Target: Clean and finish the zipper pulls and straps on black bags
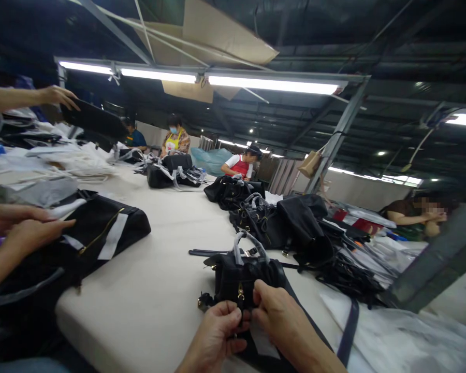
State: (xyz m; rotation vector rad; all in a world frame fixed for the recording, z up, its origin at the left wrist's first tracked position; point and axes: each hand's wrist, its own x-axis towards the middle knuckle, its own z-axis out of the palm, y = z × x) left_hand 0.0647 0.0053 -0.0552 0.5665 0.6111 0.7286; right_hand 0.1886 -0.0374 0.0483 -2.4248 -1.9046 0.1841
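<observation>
We have both hands on a small black handbag point(243, 280) at the near edge of a cream-topped work table point(140, 311). Left hand point(213, 331) and right hand point(283, 316) are both clenched, pinching the bag's front on either side of a gold clasp point(239, 292). The hands hide exactly what the fingertips hold, so we cannot tell beyond that.

The clasp sits straight ahead of the grip, between the hands, with neither hand clearly nearer. The bag stands upright, and its top-to-base axis runs away from us. Its handles point(248, 246), wrapped in pale plastic, rise on the far side. A dark strap point(348, 331) runs off to the right.

Beyond it lies a black buckled strap point(205, 253). To our left, a co-worker's hands point(23, 228) rest on a black zipped bag point(104, 233). Further up, another hand point(58, 96) holds a black panel point(93, 120). More black bags point(279, 223) line the table to the right.
</observation>
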